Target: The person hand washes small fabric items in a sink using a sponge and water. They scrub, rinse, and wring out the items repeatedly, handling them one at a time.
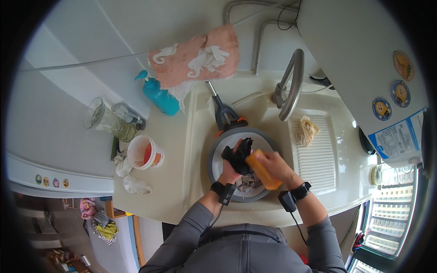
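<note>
A wet-looking black cloth item (239,158), perhaps a sock, lies bunched over the palm and fingers of my left hand (231,172). My right hand (275,163) grips an orange bar (263,172), which looks like laundry soap. One end of the bar meets or overlaps the black cloth; exact contact is hard to tell. Both hands are above a round basin with a grey rim (212,170), set in the sink (198,146). Greyish cloth (246,183) lies in the bottom of the basin, partly hidden by my wrists.
Behind the basin stand a grey-and-orange mop head (225,114) and a curved metal faucet (294,85). A beige rag (307,131) rests on the ribbed washboard (315,163). Left are a blue pump bottle (160,97), a white bucket (136,153) and a pink towel (198,58) hanging from a line.
</note>
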